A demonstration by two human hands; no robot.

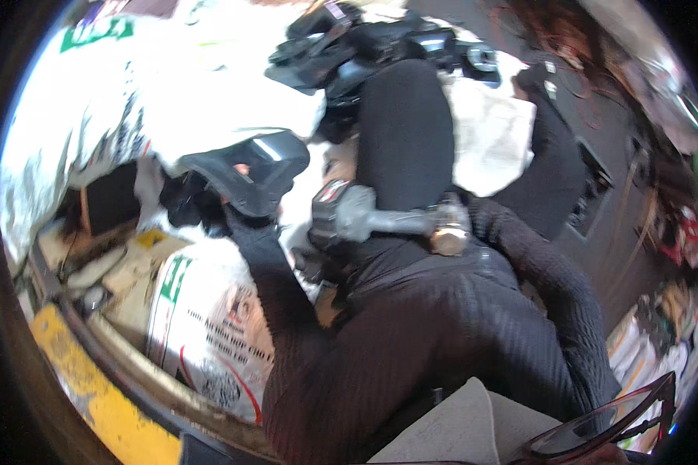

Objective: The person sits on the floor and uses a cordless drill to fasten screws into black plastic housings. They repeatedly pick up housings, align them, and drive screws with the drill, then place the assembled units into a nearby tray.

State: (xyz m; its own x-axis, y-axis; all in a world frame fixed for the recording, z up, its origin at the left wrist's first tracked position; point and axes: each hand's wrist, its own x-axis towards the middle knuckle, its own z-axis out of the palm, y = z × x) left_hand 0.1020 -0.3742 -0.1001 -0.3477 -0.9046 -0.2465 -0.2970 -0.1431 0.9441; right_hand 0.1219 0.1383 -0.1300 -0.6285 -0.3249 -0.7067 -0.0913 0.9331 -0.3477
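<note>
My left hand (202, 203), in dark covering, holds up a curved black plastic part (275, 159) on the left. An opening in the part shows a small pinkish spot; the part hides most of my fingers. Across my lap lies a cordless power tool (388, 222), with a blocky battery end to the left and a metallic head (449, 229) to the right. My right hand (467, 203) is beside that head. Its fingers are hidden or blurred, so whether it grips the tool does not show.
Several black plastic parts (380, 50) are heaped beyond my knee. Large white sacks (209, 101) fill the left, and another printed sack (209, 325) stands near my left arm. A worn yellow edge (93, 380) runs along the lower left. Dark floor (636, 232) with cords lies right.
</note>
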